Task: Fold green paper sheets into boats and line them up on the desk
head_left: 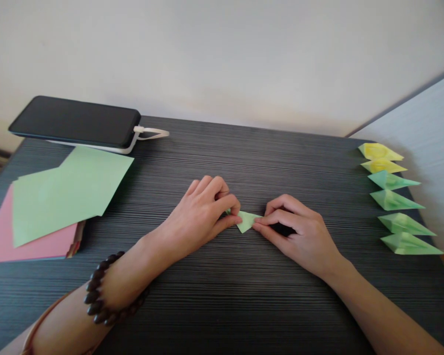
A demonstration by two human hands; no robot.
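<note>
A small folded piece of light green paper point(247, 220) lies on the dark striped table point(222, 296) at the centre. My left hand point(203, 212) pinches its left end with fingers closed; a dark bead bracelet circles that wrist. My right hand point(296, 234) pinches the paper's right end between thumb and forefinger. Most of the paper is hidden under my fingers.
A stack of flat paper sheets, green point(66, 192) on pink point(7, 241), lies at the left. Behind it a black phone point(76, 121) rests on a white power bank with a cable. Several finished folded shapes, yellow point(379, 152) and green point(403, 224), line the right edge.
</note>
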